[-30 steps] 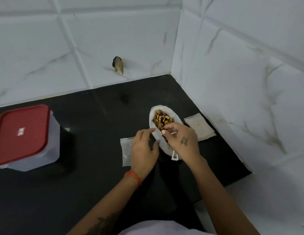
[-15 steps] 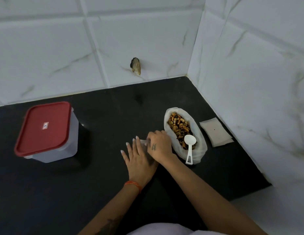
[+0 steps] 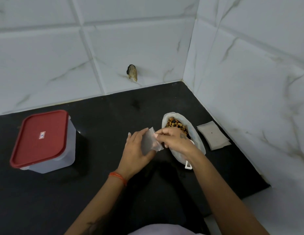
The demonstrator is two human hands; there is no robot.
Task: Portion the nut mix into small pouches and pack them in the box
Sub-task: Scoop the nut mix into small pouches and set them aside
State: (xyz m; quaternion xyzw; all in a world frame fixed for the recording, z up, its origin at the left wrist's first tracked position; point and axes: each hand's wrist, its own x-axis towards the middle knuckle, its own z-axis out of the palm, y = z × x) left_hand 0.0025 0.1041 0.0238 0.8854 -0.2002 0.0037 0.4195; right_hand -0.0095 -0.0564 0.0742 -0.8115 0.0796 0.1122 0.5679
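Note:
A small clear pouch (image 3: 148,140) is lifted above the black counter, held between both hands. My left hand (image 3: 136,150) holds it from below and the left side. My right hand (image 3: 176,140) pinches its top right edge. Just behind my right hand lies a white bag of nut mix (image 3: 176,124), open on top. A white scoop's handle (image 3: 188,165) sticks out of the bag's near end; its bowl is hidden by my right wrist. The clear box with a red lid (image 3: 41,139) stands shut at the left.
A small stack of flat empty pouches (image 3: 213,134) lies right of the nut bag, close to the right wall. The black counter (image 3: 105,184) ends at tiled walls behind and to the right. A dark chip (image 3: 131,74) marks the back wall.
The right hand left the scoop in the bag and moved to the pouch. Both hands raised the pouch off the counter. The camera shifted, so the scene sits further right.

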